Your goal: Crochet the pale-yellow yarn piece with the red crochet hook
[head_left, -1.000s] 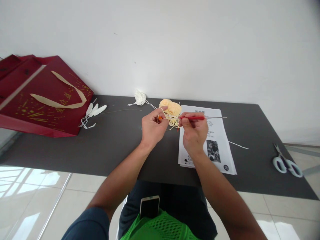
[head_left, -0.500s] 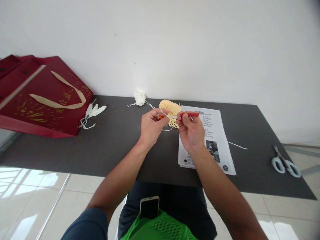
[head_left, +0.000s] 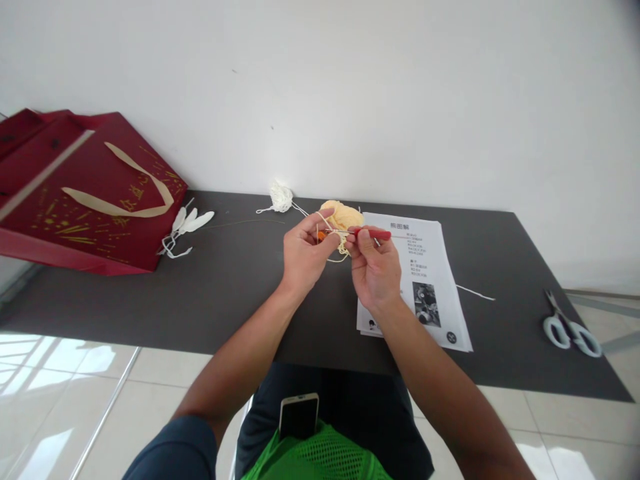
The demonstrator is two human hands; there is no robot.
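My left hand [head_left: 304, 252] is closed in a pinch on a small orange crochet piece [head_left: 321, 235] and pale yellow yarn strands above the dark table [head_left: 225, 293]. My right hand [head_left: 373, 265] is closed round a red-handled crochet hook [head_left: 373, 233], whose metal tip points left into the piece. Just behind both hands lies a ball of pale yellow yarn [head_left: 345, 215]. Loose yellow loops hang between the hands.
A printed instruction sheet [head_left: 425, 267] lies under and right of my right hand. White yarn [head_left: 281, 196] sits near the wall, white petal-like pieces [head_left: 187, 223] beside a red gift bag [head_left: 85, 190] at left, scissors [head_left: 570, 327] at far right. A phone [head_left: 299, 413] rests on my lap.
My right hand has moved left toward my left hand, turning the crochet hook so that its tip now points left into the piece instead of sticking out to the right.
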